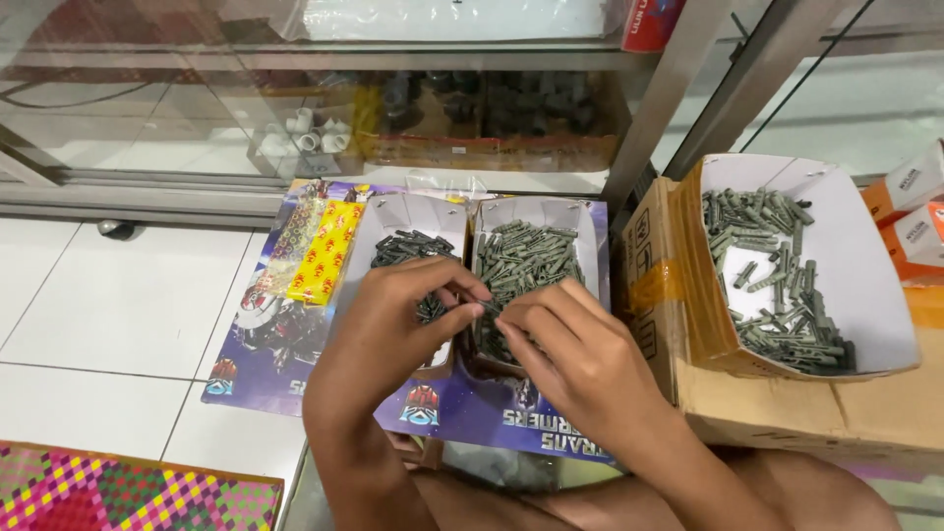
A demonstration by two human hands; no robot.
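Note:
My left hand (398, 324) and my right hand (575, 349) meet over two small white cardboard trays. Both pinch small grey plastic wall plugs (489, 309) between their fingertips. The left tray (388, 221) holds a darker heap of plugs (408, 246). The right tray (580, 221) is filled with lighter grey plugs (521, 258). Both trays rest on a blue-purple printed toy card (265, 344) lying on the white tiled floor.
A bigger white tray (865, 295) with several grey plugs sits on a brown carton (787, 403) at the right. Orange-white boxes (919, 231) stand far right. A glass cabinet (295, 108) with pipe fittings is behind. A colourful woven mat (128, 492) lies bottom left.

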